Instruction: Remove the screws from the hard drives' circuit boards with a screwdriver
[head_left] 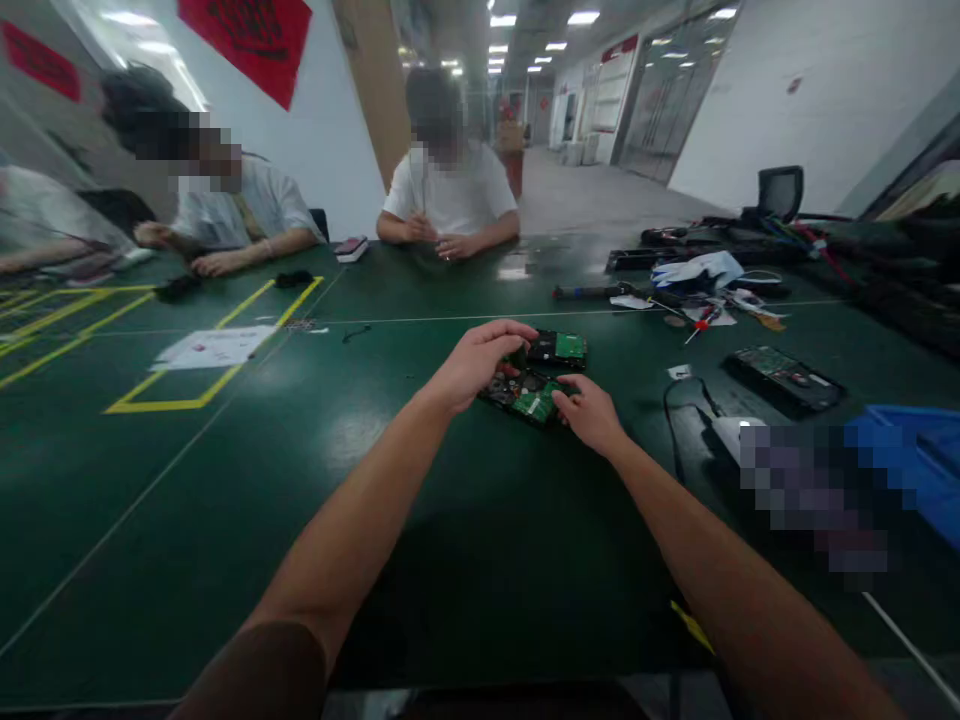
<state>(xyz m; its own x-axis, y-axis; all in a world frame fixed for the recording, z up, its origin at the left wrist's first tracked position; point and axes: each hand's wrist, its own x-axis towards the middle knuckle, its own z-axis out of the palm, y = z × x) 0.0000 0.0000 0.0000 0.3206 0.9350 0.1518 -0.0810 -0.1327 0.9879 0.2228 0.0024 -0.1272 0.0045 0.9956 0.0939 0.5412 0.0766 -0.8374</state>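
Note:
A hard drive [534,405] with a green circuit board lies on the dark green table in front of me. My left hand [484,362] is over its left end, fingers curled together; what they may be pinching is too small and dark to make out. At the right end of this drive, the thumb and bent fingers of my right hand [589,412] grip its edge. Just behind it lies a second hard drive [561,347], its green board facing up, partly covered by my left fingers.
Another drive [784,378] lies to the right, near a blue bin [911,440] and a black cable [667,420]. Screwdrivers [701,322] and scraps are at the back right. A paper sheet [214,347] lies left inside yellow tape. Several people sit across the table.

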